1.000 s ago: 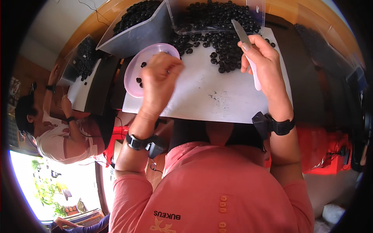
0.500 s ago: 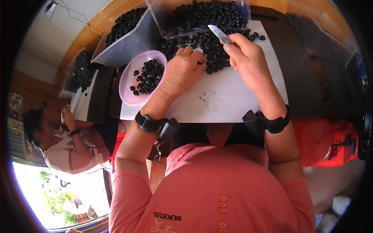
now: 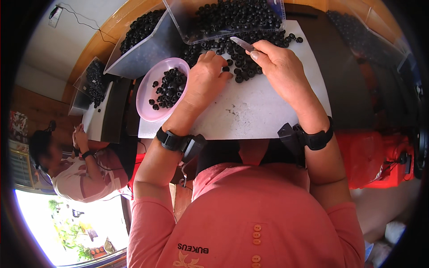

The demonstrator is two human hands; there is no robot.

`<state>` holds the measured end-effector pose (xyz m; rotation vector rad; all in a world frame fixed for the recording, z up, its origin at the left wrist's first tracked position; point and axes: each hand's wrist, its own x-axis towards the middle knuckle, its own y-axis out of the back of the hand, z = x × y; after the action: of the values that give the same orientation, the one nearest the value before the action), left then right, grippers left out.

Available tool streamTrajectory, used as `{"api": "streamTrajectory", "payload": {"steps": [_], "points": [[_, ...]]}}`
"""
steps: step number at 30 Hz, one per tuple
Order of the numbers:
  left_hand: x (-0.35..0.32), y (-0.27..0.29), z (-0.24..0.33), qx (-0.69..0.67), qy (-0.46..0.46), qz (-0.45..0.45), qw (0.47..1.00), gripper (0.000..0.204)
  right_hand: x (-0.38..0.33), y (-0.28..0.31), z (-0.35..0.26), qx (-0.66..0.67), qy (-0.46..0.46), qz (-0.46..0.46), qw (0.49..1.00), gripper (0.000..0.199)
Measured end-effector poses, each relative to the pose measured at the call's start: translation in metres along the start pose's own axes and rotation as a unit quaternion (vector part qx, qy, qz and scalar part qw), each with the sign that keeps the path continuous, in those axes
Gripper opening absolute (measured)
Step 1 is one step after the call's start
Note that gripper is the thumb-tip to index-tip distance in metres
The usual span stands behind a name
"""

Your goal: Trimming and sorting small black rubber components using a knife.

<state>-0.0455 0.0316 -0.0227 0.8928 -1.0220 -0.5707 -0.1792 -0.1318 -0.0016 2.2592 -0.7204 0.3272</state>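
Observation:
My right hand (image 3: 279,67) grips a small metal blade (image 3: 243,43), its tip pointing left over a scatter of small black round pieces (image 3: 243,62) on a white board (image 3: 254,111). My left hand (image 3: 205,76) rests on the board with its fingertips curled at the near edge of those pieces; whether it pinches one is hidden. A pink bowl (image 3: 149,109) holding several black pieces sits just left of my left hand. A clear plastic tray (image 3: 187,31) full of the same pieces lies at the board's far edge.
A grey tray (image 3: 134,62) heaped with black pieces stands at the far left. Another person (image 3: 76,165) sits to my left at a second white board with a tray of pieces. A red object (image 3: 380,156) is at my right.
My left hand has moved from over the pink bowl to the pile of pieces on the board. My right hand with the blade has dropped closer to the pile.

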Motion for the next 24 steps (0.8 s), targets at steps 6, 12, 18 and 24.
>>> {"api": "streamTrajectory", "payload": {"steps": [6,12,18,24], "points": [[0.004,-0.011,-0.008,0.076,-0.006,0.006,0.997,0.018,0.001,-0.002,0.001,0.005,-0.001,-0.003,1.0,0.021],[-0.012,0.01,0.008,-0.26,0.18,0.007,0.949,0.013,0.001,-0.002,0.004,0.007,-0.006,-0.008,1.0,0.021],[-0.034,0.011,0.008,-0.036,0.038,0.002,0.999,0.015,-0.001,0.004,-0.007,0.031,-0.051,-0.098,0.993,0.027],[-0.04,0.011,0.005,-0.03,0.042,0.019,0.998,0.019,-0.003,0.009,-0.017,-0.142,-0.032,-0.233,0.962,0.029]]}}
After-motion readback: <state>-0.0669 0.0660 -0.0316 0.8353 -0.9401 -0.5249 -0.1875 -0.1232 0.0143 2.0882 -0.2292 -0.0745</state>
